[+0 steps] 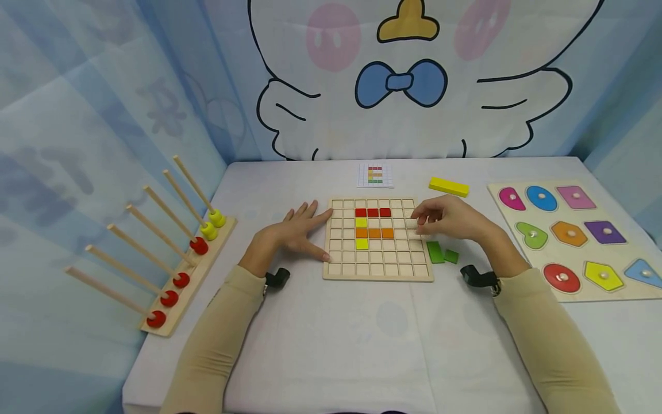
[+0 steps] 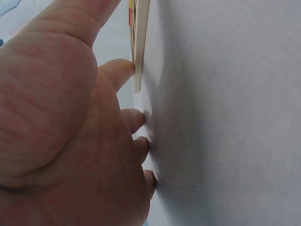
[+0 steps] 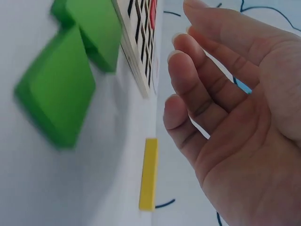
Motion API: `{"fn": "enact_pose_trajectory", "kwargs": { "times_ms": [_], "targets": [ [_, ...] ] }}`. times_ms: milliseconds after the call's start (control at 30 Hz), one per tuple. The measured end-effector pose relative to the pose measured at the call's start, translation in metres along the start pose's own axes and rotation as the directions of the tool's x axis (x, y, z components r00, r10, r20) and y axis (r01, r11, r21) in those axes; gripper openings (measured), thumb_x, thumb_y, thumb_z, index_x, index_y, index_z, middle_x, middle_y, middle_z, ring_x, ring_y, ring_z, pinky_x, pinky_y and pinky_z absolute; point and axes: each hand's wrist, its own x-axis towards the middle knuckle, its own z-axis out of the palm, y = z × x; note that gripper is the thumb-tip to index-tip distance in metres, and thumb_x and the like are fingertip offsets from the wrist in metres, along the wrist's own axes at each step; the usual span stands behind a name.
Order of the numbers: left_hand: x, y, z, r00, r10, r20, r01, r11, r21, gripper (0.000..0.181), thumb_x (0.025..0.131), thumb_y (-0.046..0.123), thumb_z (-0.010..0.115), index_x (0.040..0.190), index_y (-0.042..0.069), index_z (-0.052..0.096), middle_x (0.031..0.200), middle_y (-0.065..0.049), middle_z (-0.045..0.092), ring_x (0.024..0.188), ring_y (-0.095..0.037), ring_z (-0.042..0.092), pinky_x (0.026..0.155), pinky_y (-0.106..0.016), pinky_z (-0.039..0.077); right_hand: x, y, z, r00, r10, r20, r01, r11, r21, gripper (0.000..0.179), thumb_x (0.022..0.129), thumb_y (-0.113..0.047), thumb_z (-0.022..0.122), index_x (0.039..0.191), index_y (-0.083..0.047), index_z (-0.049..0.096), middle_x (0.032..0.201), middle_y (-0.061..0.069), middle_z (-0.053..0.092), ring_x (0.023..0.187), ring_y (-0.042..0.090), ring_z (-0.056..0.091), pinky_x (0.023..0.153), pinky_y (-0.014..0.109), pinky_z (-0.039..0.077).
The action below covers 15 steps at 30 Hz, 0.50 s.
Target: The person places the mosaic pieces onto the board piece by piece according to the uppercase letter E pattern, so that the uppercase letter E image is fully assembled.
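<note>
A wooden grid board [image 1: 377, 279] lies flat on the table. On it sit a row of red tiles [image 1: 373, 213], a yellow tile [image 1: 361, 222], a row of orange tiles [image 1: 374, 233] and another yellow tile [image 1: 362, 244]. My left hand [image 1: 297, 232] is spread out, its index fingertip and thumb touching the board's left edge. Over the right edge hovers my right hand [image 1: 450, 218], fingers loosely bent; I see nothing between them in the right wrist view. Green tiles [image 3: 59, 89] lie just off the board's right side, on the near side of that hand.
Behind the board lies a pattern card [image 1: 376, 175], with a yellow bar [image 1: 449, 186] to its right. A shape puzzle board [image 1: 522, 270] occupies the right side. At the left stands a peg rack [image 1: 217, 244] with red and yellow beads and tall slanting rods.
</note>
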Motion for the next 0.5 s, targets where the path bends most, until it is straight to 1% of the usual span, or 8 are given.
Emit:
{"fn": "enact_pose_trajectory", "kwargs": {
  "times_ms": [167,300,500],
  "targets": [
    [0.001,0.0,0.0,1.0,0.005,0.001,-0.005,1.0,0.005,0.125,0.075,0.074,0.079,0.168,0.034,0.006,0.175,-0.011,-0.015,0.162,-0.032,-0.017,0.13,-0.056,-0.011,-0.008,0.011,-0.013,1.0,0.027,0.005,-0.027,1.0,0.009,0.029,0.091,-0.018,0.082,0.118,-0.007,0.075,0.101,0.007,0.069,0.091,0.024,0.058,0.071,0.025,0.049],
    [0.001,-0.001,0.001,1.0,0.009,-0.002,-0.009,1.0,0.007,0.125,0.075,0.075,0.079,0.168,0.034,0.005,0.175,-0.011,-0.015,0.162,-0.032,-0.016,0.13,-0.056,-0.011,-0.01,0.015,-0.018,0.998,0.054,0.014,-0.055,0.998,0.013,0.029,0.092,-0.018,0.081,0.118,-0.008,0.075,0.104,0.008,0.07,0.094,0.026,0.057,0.075,0.026,0.05],
    [0.002,-0.002,0.002,1.0,0.006,-0.009,-0.006,1.0,0.006,0.126,0.074,0.076,0.079,0.168,0.035,0.006,0.175,-0.01,-0.015,0.162,-0.032,-0.016,0.13,-0.056,-0.011,-0.01,0.019,-0.019,0.993,0.098,0.072,-0.101,0.994,0.039,0.025,0.09,-0.015,0.082,0.114,-0.008,0.076,0.101,0.008,0.07,0.093,0.025,0.057,0.075,0.026,0.048]
  ]
}}
